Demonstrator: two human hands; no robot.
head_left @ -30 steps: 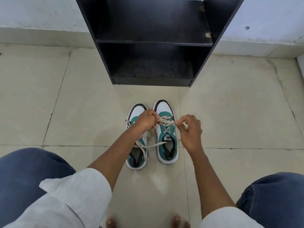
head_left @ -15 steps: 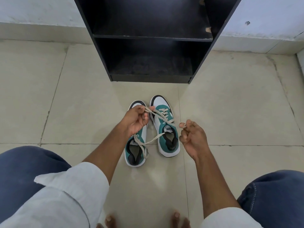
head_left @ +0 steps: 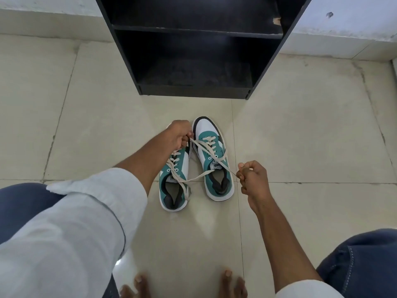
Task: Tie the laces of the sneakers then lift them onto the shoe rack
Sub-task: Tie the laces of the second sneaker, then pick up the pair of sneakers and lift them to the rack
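Two teal-and-white sneakers stand side by side on the tiled floor, toes toward the rack. The right sneaker (head_left: 214,155) has its cream laces (head_left: 211,151) pulled out in two taut strands that cross over its tongue. My left hand (head_left: 179,135) grips one lace end above the toe of the left sneaker (head_left: 174,181), hiding that toe. My right hand (head_left: 252,176) pinches the other lace end beside the right sneaker's heel. The left sneaker's laces lie loose across its opening. The black shoe rack (head_left: 193,91) stands just beyond.
The rack has an open bottom shelf and a higher shelf board (head_left: 197,32), both dark. It stands against a white wall (head_left: 343,16). My knees in blue trousers (head_left: 361,265) flank the view and my bare toes (head_left: 227,282) show at the bottom edge.
My hands have drawn apart, the left up toward the toes and the right back toward the heel, pulling the right sneaker's laces taut. The right hand now pinches a lace end.
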